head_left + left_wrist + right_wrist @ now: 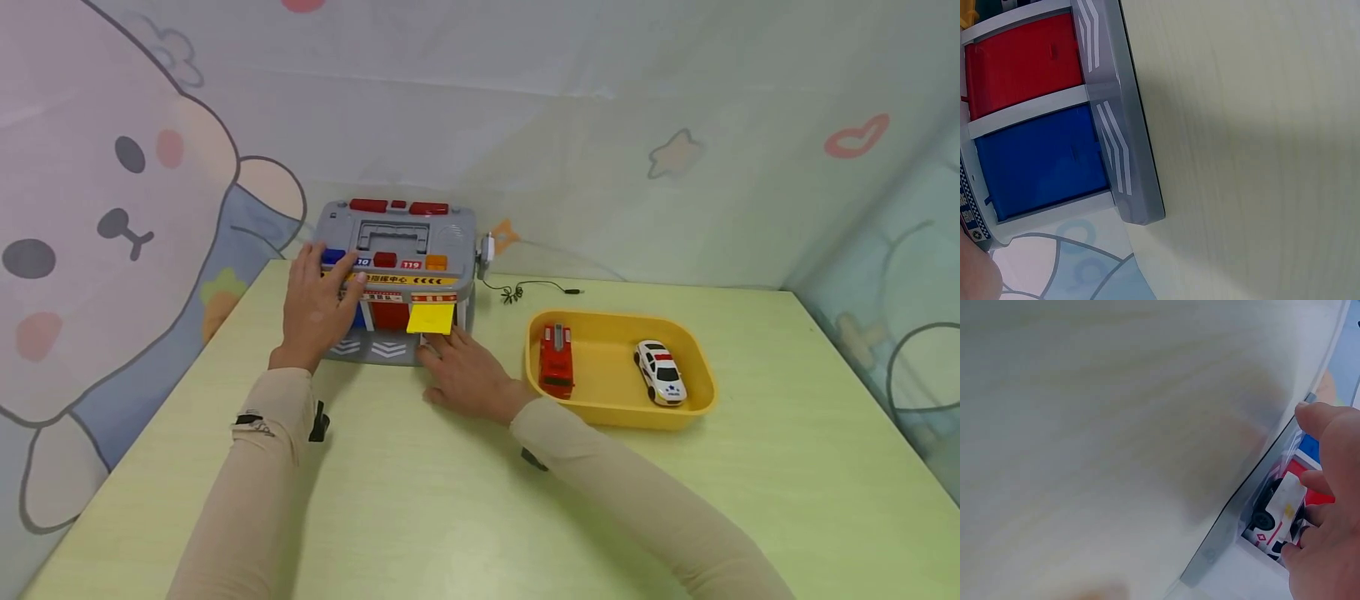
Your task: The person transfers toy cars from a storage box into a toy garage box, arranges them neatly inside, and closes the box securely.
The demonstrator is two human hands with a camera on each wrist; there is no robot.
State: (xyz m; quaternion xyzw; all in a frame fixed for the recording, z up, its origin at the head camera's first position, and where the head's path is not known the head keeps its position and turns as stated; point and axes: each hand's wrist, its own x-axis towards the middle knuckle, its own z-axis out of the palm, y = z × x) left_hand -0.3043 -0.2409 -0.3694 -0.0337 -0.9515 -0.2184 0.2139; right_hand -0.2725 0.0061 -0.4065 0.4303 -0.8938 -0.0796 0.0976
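Observation:
A grey toy rescue station point(457, 229) stands at the back of the table. My left hand point(318, 308) rests on its front left corner, fingers spread over the roof edge. The yellow door point(431, 318) is swung up, while the red door point(1025, 65) and blue door point(1041, 162) are down. At the yellow door's opening, my right hand point(468, 375) touches a white toy vehicle point(1285, 500) with red stripes and black wheels. In the right wrist view its thumb lies apart from the vehicle. Part of the vehicle is hidden behind the fingers.
A yellow tray point(622, 414) to the right holds a red toy fire truck point(557, 362) and a white toy police car point(662, 372). A thin black cable point(513, 293) with a plug lies beside the station. A printed cloth point(562, 150) hangs behind the table.

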